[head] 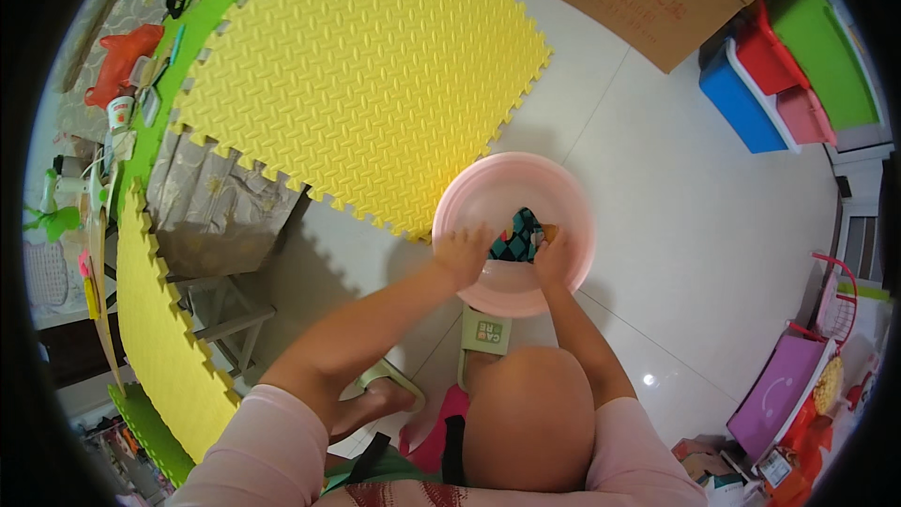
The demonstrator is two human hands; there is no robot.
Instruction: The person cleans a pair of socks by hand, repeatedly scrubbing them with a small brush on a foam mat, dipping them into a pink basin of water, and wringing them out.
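Observation:
A round pink plastic basin [578,190] stands on the tiled floor between my feet and the yellow mat. Inside it lies a teal and black checked cloth [516,246], bunched up, with a small red part and an orange-brown part at its ends. My left hand [464,253] reaches over the basin's left side, its fingers at the cloth's left end; whether they grip it I cannot tell. At the cloth's right end, my right hand [552,257] holds the orange-brown part between its fingers. The basin seems to hold some water.
A yellow foam mat [352,70] lies left and ahead, close to the basin. A cardboard box [633,0] and a blue plastic bin [746,102] stand at the upper right. A purple box [778,391] is at the lower right. My green slipper [486,331] is just below the basin.

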